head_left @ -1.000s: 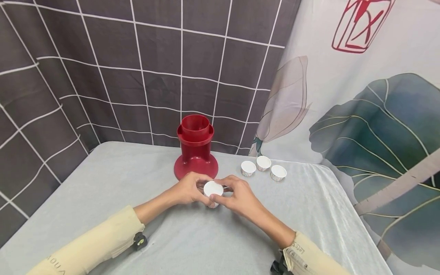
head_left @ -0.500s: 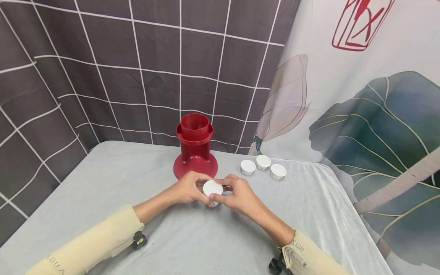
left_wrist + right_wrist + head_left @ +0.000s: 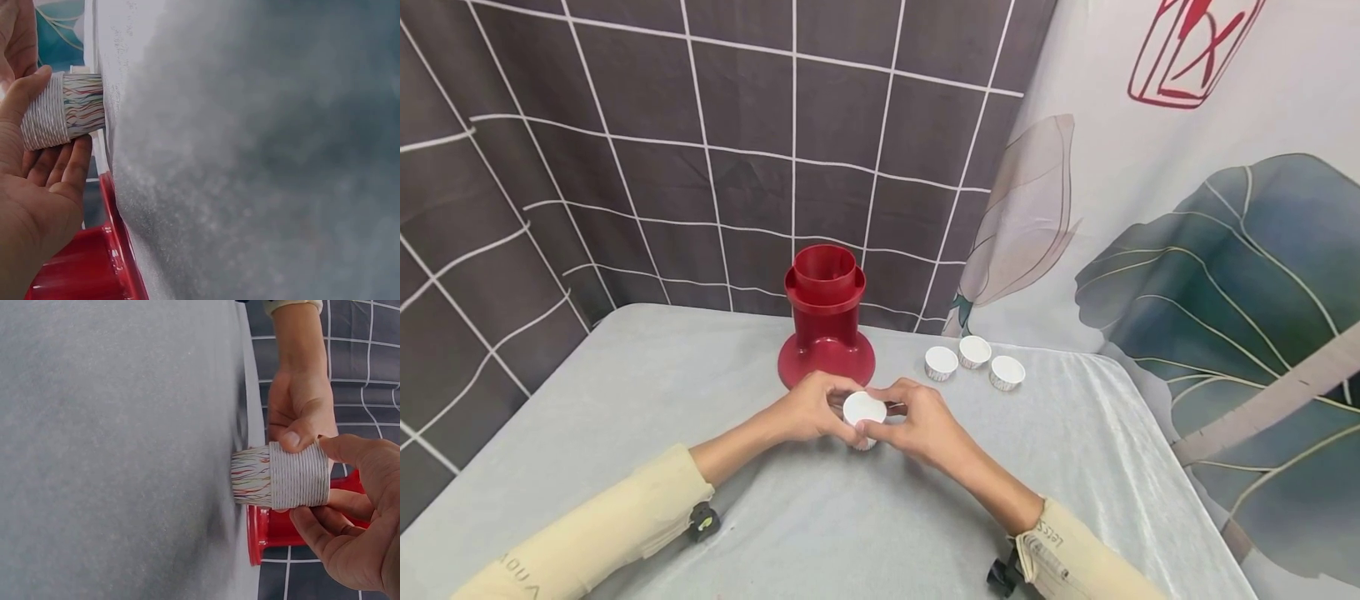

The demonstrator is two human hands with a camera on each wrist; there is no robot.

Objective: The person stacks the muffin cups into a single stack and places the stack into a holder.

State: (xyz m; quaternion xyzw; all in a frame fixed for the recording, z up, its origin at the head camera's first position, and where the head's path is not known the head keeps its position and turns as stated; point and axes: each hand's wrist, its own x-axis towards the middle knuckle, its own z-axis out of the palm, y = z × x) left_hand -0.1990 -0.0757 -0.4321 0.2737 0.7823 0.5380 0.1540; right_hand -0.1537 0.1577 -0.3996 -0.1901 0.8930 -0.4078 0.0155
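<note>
Little has moved since the earlier frame: both hands keep their places round the stack of paper cups, and just the head view has tipped slightly. Left hand and right hand grip it from opposite sides, fingers partly closed round its ribbed rims. It stands upright, its base at or just above the counter; I cannot tell which. Coloured squiggles cover the lowest cup's wall. Behind it rises a red stand; three white cups sit farther right. Dark lettering on the right sleeve seems to read "Letss"; the left sleeve's is too unclear to read.
</note>
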